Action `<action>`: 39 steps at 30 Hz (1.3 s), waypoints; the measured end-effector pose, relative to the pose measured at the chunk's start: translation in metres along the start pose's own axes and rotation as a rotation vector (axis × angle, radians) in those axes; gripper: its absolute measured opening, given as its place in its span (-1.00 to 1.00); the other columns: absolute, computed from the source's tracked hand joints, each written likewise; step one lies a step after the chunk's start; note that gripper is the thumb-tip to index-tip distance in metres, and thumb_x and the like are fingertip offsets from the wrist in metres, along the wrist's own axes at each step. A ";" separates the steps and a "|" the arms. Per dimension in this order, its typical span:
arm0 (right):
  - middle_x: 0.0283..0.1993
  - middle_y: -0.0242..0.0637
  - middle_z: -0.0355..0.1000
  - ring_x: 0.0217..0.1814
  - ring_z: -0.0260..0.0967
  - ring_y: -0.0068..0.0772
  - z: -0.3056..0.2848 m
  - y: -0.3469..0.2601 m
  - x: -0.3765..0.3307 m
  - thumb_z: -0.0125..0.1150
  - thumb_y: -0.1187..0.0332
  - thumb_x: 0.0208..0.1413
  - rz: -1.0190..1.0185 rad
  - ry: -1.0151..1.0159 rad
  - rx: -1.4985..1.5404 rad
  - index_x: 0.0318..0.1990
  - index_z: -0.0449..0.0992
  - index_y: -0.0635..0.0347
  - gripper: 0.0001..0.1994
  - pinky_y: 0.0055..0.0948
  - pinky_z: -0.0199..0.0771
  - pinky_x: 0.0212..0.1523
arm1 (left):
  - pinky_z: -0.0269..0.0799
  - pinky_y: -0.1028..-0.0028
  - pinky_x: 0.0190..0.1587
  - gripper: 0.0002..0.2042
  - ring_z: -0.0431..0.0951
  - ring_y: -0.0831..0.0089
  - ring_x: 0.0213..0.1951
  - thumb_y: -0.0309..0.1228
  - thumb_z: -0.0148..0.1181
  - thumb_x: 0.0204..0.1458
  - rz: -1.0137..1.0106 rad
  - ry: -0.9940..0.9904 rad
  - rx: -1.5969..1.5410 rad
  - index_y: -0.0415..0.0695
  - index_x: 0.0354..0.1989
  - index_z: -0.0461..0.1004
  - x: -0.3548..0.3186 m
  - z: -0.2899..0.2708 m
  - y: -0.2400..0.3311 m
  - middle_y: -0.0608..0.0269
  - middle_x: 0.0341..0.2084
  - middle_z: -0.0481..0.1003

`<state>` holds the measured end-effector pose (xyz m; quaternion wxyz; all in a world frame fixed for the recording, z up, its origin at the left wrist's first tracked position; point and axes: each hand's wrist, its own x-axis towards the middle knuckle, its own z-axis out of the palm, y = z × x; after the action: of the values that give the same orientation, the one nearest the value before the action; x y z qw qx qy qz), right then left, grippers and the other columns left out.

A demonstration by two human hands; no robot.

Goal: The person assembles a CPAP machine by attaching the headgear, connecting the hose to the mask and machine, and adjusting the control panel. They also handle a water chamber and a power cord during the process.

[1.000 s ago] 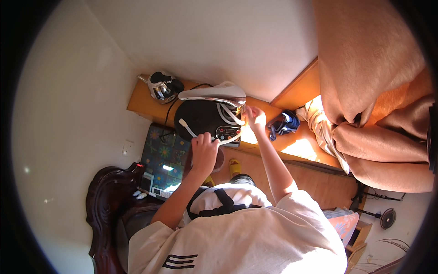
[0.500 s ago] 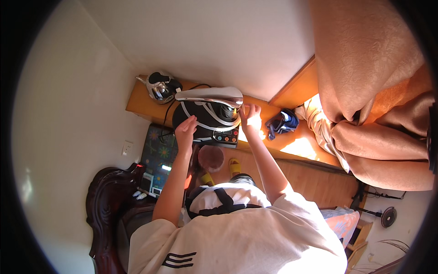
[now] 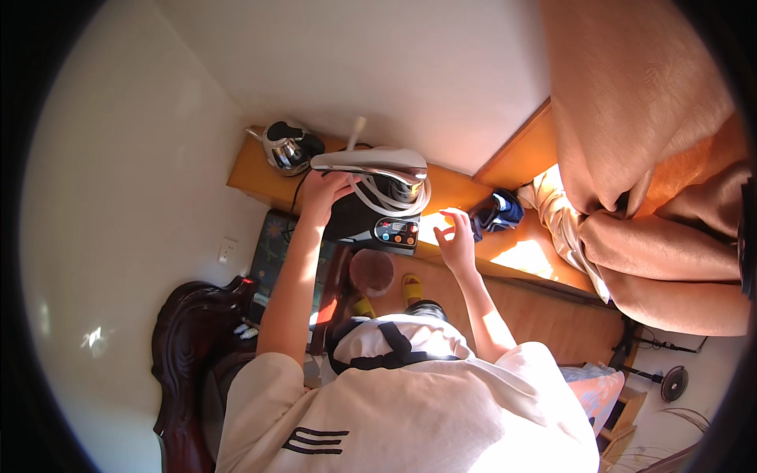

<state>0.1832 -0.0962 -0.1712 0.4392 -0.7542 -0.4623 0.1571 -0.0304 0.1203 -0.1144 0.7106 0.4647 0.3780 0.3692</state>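
A black appliance (image 3: pixel 347 223) with a panel of coloured buttons stands on the wooden ledge. Over it reaches a curved white-and-silver arm (image 3: pixel 371 162). Loops of white hose (image 3: pixel 394 205) hang below this arm, and a pale, blurred end of it sticks up behind. My left hand (image 3: pixel 319 195) is at the appliance's left side, its fingers curled at the hose just under the arm; part of the grip is hidden. To the right of the button panel, my right hand (image 3: pixel 456 240) is raised with nothing in it, thumb and fingers apart.
A silver kettle (image 3: pixel 288 147) stands at the ledge's left end. A dark blue cloth (image 3: pixel 498 213) lies beyond my right hand. Brown curtains (image 3: pixel 654 158) hang at the right. Below are a round pinkish container (image 3: pixel 372 272) and a carved dark wood chair (image 3: pixel 181 331).
My left hand has moved up to the silver arm. My right hand has drawn away from the appliance, down and right. The hose now hangs in tighter loops, with one end sticking up.
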 end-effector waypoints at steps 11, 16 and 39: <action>0.04 -0.26 0.40 -0.37 0.50 -0.48 -0.019 -0.050 -0.010 0.19 0.51 0.04 -0.039 0.059 0.002 -0.16 0.50 0.11 -0.81 -0.50 0.52 -0.42 | 0.42 0.21 -0.37 -0.81 0.52 -0.05 -0.42 -0.37 0.17 0.02 0.514 0.264 0.903 -0.26 -0.32 0.52 0.003 0.021 -0.034 -0.03 -0.49 0.52; -0.10 -0.34 0.47 -0.45 0.47 -0.40 -0.005 -0.086 0.003 0.17 0.55 0.04 -0.327 0.070 -0.036 -0.17 0.55 0.11 -0.80 -0.50 0.48 -0.47 | 0.31 0.49 -0.49 -0.73 0.35 0.42 -0.61 -0.60 0.20 -0.05 0.550 0.329 0.774 -0.22 -0.12 0.56 -0.062 0.033 -0.055 0.19 -0.58 0.42; -0.14 -0.20 0.46 -0.29 0.48 -0.08 0.032 -0.080 0.036 0.15 0.50 0.07 -0.441 -0.139 -0.031 -0.07 0.52 0.13 -0.75 -0.31 0.49 -0.34 | 0.30 0.39 0.04 -0.74 0.43 0.42 -0.08 -0.42 0.23 0.04 -0.301 0.226 -0.867 -0.14 -0.10 0.42 -0.040 0.046 -0.100 0.31 -0.18 0.49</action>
<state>0.1369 -0.0347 -0.1187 0.4183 -0.6288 -0.6475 0.1018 0.0097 0.0384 -0.1879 0.8390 0.0222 0.3273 0.4341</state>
